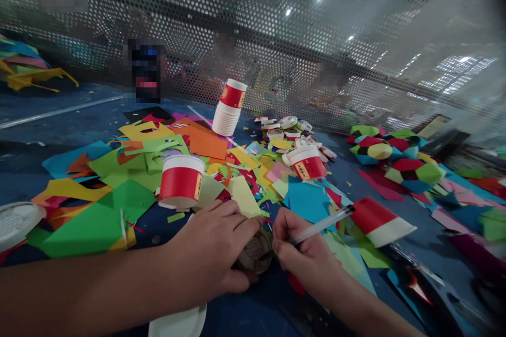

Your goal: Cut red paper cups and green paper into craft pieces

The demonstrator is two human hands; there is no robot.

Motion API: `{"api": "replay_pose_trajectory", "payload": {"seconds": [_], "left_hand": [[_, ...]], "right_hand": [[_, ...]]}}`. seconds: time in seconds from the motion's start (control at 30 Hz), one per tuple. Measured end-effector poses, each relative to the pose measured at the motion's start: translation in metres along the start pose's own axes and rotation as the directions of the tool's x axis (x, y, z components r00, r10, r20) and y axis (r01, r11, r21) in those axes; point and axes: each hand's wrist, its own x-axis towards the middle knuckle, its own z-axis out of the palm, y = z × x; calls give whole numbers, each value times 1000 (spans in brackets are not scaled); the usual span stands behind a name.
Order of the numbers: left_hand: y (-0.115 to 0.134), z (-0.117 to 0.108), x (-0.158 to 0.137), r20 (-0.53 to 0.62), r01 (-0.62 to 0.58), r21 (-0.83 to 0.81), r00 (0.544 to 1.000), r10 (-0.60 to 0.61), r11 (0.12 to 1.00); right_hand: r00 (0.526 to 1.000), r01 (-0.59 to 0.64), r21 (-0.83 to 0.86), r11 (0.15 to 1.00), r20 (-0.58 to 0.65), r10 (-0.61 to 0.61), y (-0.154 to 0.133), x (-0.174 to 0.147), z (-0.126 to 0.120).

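Note:
My left hand [215,245] is closed on a small round disc [256,254], brownish with a faint grid pattern, its thumb and fingers about the rim. I cannot tell exactly what the disc is. A clear-barrelled pen [322,225] is pinched in my right hand [302,247], its tip end hidden by the fingers at the disc's right edge. Just beyond my left hand stands a red and white paper cup [181,183]. To the right of the pen another red and white paper cup [379,221] lies tipped over. A white lid-like piece [179,321] shows under my left forearm.
Coloured paper scraps [118,168] spread over the blue table [90,100]. A leaning stack of paper cups [228,108] stands behind them. Right of it lies a pile of small round pieces [288,129]. Patchwork paper balls [411,171] sit at the right. Perforated metal [190,37] borders the table.

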Motion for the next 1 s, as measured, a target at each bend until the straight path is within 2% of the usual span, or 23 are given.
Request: {"api": "replay_pose_trajectory", "payload": {"seconds": [0.13,0.27,0.6,0.83,0.9,1.0], "left_hand": [[0,-2,2,26,8,6,1000,-9,1000],[1,-6,2,50,9,-16,999,-8,1000],[2,-7,3,57,14,10,998,-15,1000],[4,-10,4,91,31,-5,995,-30,1000],[4,-10,2,108,66,-46,992,-61,997],[2,-8,1,139,167,-189,980,-142,968]], "right_hand": [[1000,15,-8,1000,23,-15,1,-1,-1],[1000,-3,4,1000,-8,3,-1,0,-1],[999,9,-35,999,50,-8,-2,-1,-1],[998,-46,64,997,51,43,1,0,3],[999,-43,183,982,-14,47,1,-1,2],[972,93,386,918,-235,0,-1,-4,-6]]}}
